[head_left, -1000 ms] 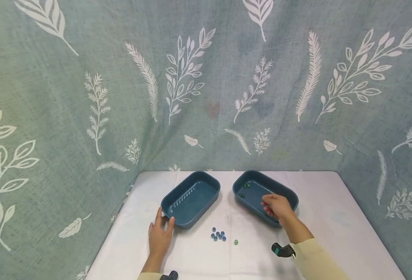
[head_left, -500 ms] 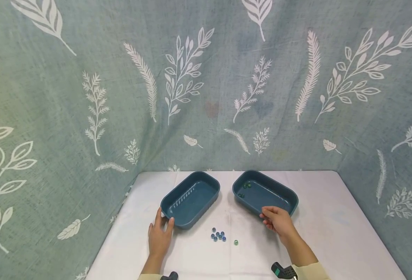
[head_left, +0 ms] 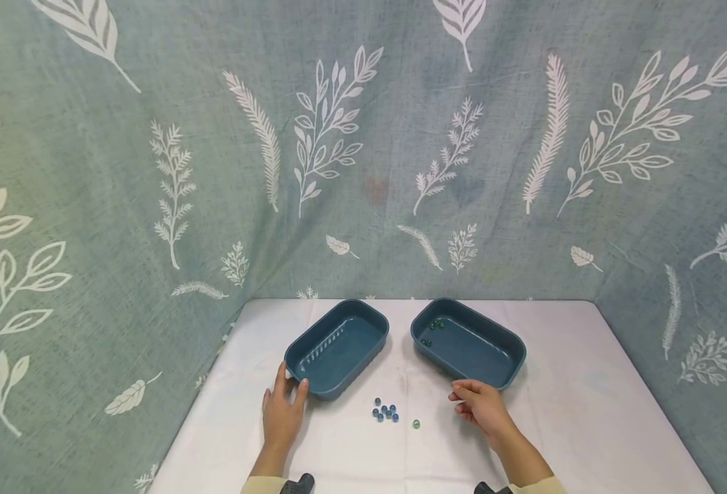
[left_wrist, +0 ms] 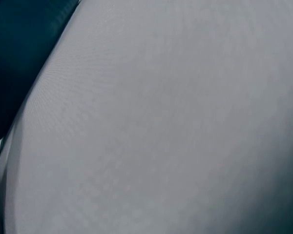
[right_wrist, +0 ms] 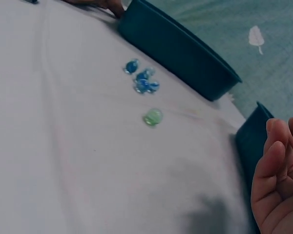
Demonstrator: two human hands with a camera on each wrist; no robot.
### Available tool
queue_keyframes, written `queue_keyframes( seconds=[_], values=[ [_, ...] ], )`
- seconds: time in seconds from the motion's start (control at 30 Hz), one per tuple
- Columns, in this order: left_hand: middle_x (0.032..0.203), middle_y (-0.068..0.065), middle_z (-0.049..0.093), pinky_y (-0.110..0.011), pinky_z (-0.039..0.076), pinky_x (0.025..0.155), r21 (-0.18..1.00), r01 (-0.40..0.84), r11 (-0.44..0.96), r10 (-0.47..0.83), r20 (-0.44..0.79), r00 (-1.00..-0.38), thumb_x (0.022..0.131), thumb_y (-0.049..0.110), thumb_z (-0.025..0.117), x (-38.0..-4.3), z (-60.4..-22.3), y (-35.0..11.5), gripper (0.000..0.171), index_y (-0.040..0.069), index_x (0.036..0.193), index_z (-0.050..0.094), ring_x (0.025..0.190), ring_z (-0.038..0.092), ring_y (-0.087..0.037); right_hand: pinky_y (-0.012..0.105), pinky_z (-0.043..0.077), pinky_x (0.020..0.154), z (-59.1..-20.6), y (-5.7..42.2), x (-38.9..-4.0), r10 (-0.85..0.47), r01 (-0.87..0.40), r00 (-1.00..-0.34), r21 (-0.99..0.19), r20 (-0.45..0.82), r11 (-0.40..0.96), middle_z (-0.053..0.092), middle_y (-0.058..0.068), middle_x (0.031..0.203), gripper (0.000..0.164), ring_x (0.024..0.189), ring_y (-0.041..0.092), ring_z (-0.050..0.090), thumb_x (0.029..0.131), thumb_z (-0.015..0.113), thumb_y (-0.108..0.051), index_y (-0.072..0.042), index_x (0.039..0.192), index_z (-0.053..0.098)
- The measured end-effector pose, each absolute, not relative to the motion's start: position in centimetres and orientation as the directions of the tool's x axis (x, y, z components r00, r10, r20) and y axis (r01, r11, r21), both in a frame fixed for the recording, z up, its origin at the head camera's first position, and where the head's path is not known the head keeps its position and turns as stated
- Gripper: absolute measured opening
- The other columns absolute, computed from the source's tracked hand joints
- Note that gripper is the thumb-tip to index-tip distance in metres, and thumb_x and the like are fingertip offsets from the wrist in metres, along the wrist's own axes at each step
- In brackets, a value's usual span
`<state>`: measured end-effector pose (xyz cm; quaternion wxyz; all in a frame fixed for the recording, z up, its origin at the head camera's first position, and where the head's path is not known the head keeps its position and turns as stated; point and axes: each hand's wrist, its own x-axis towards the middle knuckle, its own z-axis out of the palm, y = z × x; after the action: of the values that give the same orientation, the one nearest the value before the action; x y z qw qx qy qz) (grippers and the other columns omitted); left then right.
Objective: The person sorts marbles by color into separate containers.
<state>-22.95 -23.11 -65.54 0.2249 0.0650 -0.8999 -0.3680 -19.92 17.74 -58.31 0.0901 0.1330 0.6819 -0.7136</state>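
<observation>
My left hand [head_left: 281,417] rests at the near-left corner of a blue tray [head_left: 344,360], its spread fingertips touching the rim. Over the near edge of a second blue tray [head_left: 471,343] is my right hand [head_left: 483,410], fingers loosely bent. In the right wrist view no object shows between those fingers [right_wrist: 269,161]. Several green marbles [head_left: 437,324] lie at the left end of the right tray. Between the trays and nearer me sits a loose group of several blue marbles [head_left: 384,410]. A single green marble [head_left: 416,424] lies just right of them.
A white cloth [head_left: 351,453] covers the table. Patterned green fabric [head_left: 363,151] hangs behind it and along both sides. The left wrist view shows mostly cloth, with a dark tray wall [left_wrist: 24,53] at upper left.
My right hand has drawn back toward me and slightly left, from above the right tray's interior to its near edge. The left hand stays at its tray, and the loose marbles have not moved.
</observation>
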Motion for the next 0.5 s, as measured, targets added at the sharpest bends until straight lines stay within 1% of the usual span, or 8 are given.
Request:
queue_keyframes(
  seconds=[0.1, 0.2, 0.27, 0.5],
  values=[
    [0.135, -0.016, 0.056, -0.058, 0.01, 0.114, 0.693, 0.046, 0.719, -0.284, 0.353, -0.891, 0.095, 0.042, 0.061, -23.0, -65.5, -23.2, 0.072, 0.012, 0.153, 0.03, 0.133, 0.042, -0.036, 0.023, 0.049, 0.057, -58.8, 17.1, -19.7, 0.01, 0.322, -0.946, -0.945, -0.323, -0.048, 0.067, 0.008, 0.086, 0.03, 0.065, 0.014, 0.059, 0.095, 0.062, -0.013, 0.008, 0.116, 0.06],
    [0.133, -0.016, 0.057, -0.058, 0.01, 0.114, 0.692, 0.037, 0.721, -0.282, 0.342, -0.896, 0.096, 0.045, 0.059, -22.9, -65.4, -23.2, 0.073, 0.013, 0.154, 0.028, 0.133, 0.042, -0.035, 0.023, 0.048, 0.057, -59.4, 16.6, -19.5, -0.034, 0.338, -0.941, -0.94, -0.337, -0.042, 0.067, 0.007, 0.087, 0.033, 0.066, 0.013, 0.059, 0.095, 0.063, -0.017, 0.008, 0.116, 0.06],
    [0.136, -0.016, 0.055, -0.057, 0.01, 0.114, 0.69, 0.033, 0.723, -0.282, 0.338, -0.898, 0.096, 0.045, 0.059, -22.9, -65.4, -23.1, 0.073, 0.014, 0.154, 0.027, 0.133, 0.042, -0.035, 0.022, 0.048, 0.056, -59.9, 16.2, -19.4, -0.056, 0.34, -0.94, -0.94, -0.337, -0.038, 0.067, 0.006, 0.086, 0.034, 0.065, 0.012, 0.059, 0.095, 0.064, -0.018, 0.008, 0.116, 0.06],
    [0.135, -0.016, 0.055, -0.058, 0.011, 0.113, 0.691, 0.049, 0.721, -0.281, 0.356, -0.891, 0.095, 0.043, 0.061, -22.8, -65.1, -23.0, 0.073, 0.015, 0.154, 0.028, 0.132, 0.043, -0.036, 0.024, 0.048, 0.054, -60.9, 14.8, -19.1, -0.082, 0.321, -0.944, -0.947, -0.319, -0.011, 0.067, 0.005, 0.081, 0.034, 0.062, 0.012, 0.059, 0.094, 0.064, -0.017, 0.011, 0.114, 0.059]
  ],
)
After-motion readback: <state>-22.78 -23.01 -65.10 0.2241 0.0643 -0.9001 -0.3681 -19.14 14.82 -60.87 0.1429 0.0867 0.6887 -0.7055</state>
